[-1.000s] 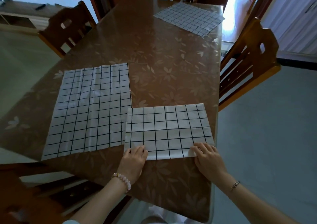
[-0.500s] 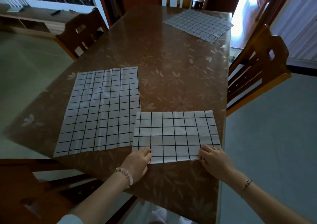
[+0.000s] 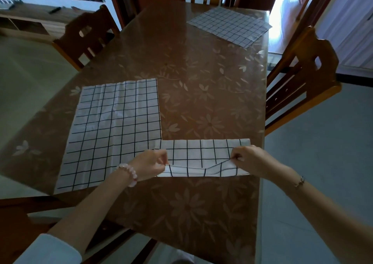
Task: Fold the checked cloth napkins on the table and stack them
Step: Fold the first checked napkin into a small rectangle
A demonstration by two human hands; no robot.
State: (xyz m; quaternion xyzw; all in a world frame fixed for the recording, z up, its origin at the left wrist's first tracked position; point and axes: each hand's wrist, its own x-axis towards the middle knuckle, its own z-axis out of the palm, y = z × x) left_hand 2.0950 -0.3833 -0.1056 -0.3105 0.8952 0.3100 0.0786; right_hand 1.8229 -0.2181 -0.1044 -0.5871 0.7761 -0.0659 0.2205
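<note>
**One napkin mid-fold, nothing stacked yet**

At lower centre of the frame the half-folded napkin [image 3: 201,154] lies on the table [image 3: 201,82] with its near edge lifted. The left hand [image 3: 150,165] pinches one corner and the right hand [image 3: 248,158] the other. The open napkin [image 3: 115,126] beside it and the far napkin [image 3: 228,26] at upper right look untouched.

Single head-worn view — looking forward and down, close over the table [image 3: 212,106].

Matt, creased woven cloth napkins [image 3: 117,128] lie on a glossy floral-covered table [image 3: 201,82] beside varnished wooden chairs [image 3: 302,78].
</note>
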